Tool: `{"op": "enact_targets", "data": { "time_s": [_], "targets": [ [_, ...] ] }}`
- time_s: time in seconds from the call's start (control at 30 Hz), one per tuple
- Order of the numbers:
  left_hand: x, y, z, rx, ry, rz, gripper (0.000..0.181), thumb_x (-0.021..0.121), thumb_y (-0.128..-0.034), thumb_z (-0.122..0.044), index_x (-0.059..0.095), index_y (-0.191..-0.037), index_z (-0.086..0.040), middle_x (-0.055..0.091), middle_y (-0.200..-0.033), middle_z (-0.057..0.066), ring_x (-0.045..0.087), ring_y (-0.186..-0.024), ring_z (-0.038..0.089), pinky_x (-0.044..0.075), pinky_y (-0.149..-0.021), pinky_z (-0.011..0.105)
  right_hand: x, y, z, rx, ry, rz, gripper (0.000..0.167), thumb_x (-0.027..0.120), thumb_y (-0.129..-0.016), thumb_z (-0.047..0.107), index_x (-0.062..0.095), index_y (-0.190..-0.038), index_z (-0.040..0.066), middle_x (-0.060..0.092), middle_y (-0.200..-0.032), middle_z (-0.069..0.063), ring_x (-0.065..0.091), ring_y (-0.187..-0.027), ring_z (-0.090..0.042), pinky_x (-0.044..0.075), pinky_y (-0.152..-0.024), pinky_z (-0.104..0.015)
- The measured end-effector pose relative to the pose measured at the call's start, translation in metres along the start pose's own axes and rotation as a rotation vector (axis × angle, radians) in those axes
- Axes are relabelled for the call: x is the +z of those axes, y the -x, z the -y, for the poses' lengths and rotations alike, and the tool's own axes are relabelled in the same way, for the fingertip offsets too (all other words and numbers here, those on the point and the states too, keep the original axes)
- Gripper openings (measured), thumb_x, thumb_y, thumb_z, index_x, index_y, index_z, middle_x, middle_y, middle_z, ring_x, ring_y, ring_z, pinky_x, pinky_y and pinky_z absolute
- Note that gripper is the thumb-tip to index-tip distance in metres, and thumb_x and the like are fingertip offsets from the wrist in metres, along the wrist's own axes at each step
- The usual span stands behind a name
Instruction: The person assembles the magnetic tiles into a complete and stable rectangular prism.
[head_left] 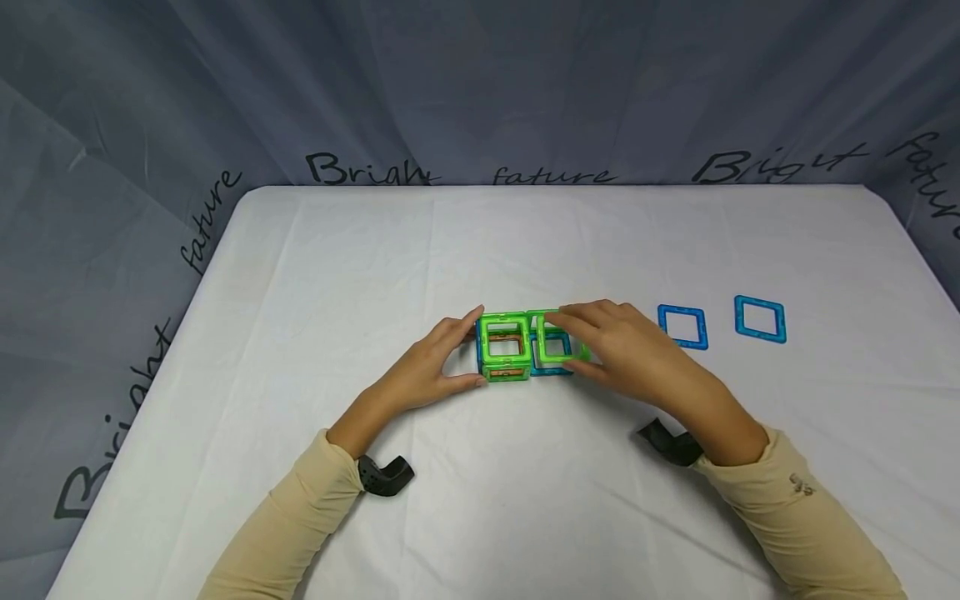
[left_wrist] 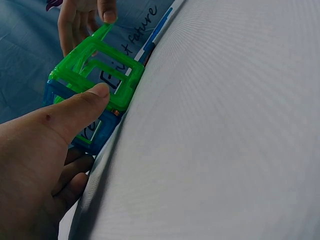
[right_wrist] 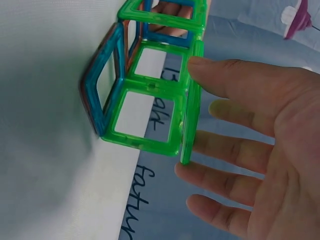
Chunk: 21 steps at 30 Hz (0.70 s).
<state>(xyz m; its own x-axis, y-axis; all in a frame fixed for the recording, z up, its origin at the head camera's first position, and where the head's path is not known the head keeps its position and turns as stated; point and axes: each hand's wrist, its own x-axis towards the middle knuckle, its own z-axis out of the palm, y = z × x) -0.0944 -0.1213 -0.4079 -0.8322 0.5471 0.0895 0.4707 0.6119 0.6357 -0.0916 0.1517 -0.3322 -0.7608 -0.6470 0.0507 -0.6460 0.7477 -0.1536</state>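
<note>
Green tile (right_wrist: pixel 192 106) in right hand (head_left: pixel 630 348) | left hand (head_left: pixel 420 371) gripping cube (head_left: pixel 506 361)

A cube (head_left: pixel 505 319) built from hollow, translucent square frames sits upright on the desk, its top and front green, its left side blue (head_left: pixel 478 348), with orange (head_left: pixel 506 338) showing low inside through the top opening. Joined along its right is a second, unfinished section: one green frame (right_wrist: pixel 179 112) stands as the back wall beside the cube's own, a blue frame (head_left: pixel 551 372) lies at the base, and a loose-edged green panel (head_left: pixel 556 359) is level with the cube's top, above the blue one.
</note>
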Motion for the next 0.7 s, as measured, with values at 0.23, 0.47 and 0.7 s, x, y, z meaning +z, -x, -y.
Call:
{"op": "enact_targets", "data": {
  "time_s": [0.23, 0.47, 0.7],
  "targets": [
    [-0.0006, 0.0003, 0.0002, -0.005, 0.0, 0.006, 0.087, 0.071, -0.0787, -0.035, 0.017, -0.147, -0.024, 0.047, -0.124, 0.007, 0.05, -0.117, 0.017, 0.039, -0.099, 0.039, 0.0038, -0.0016, 0.0026, -0.021, 0.019, -0.024, 0.058, 0.074, -0.076, 0.025, 0.052, -0.128, 0.01, 0.055, -0.124, -0.011, 0.052, -0.113, -0.03, 0.044, -0.088, -0.047],
    [0.0003, -0.0003, 0.0006, 0.016, -0.01, -0.009, 0.088, 0.071, -0.0781, -0.034, 0.018, -0.147, -0.022, 0.047, -0.123, 0.008, 0.05, -0.116, 0.018, 0.04, -0.098, 0.039, 0.0066, -0.0035, 0.0045, -0.018, 0.041, -0.017, 0.058, 0.073, -0.077, 0.025, 0.052, -0.129, 0.01, 0.053, -0.127, -0.011, 0.05, -0.114, -0.03, 0.044, -0.089, -0.046],
    [-0.0003, -0.0003, 0.0004, 0.023, -0.014, -0.006, 0.088, 0.071, -0.0786, -0.034, 0.017, -0.147, -0.021, 0.047, -0.122, 0.008, 0.05, -0.115, 0.018, 0.041, -0.097, 0.039, 0.0071, -0.0039, 0.0046, -0.016, 0.047, -0.012, 0.059, 0.073, -0.077, 0.025, 0.051, -0.129, 0.01, 0.052, -0.129, -0.011, 0.05, -0.115, -0.031, 0.044, -0.09, -0.047]
  ]
}}
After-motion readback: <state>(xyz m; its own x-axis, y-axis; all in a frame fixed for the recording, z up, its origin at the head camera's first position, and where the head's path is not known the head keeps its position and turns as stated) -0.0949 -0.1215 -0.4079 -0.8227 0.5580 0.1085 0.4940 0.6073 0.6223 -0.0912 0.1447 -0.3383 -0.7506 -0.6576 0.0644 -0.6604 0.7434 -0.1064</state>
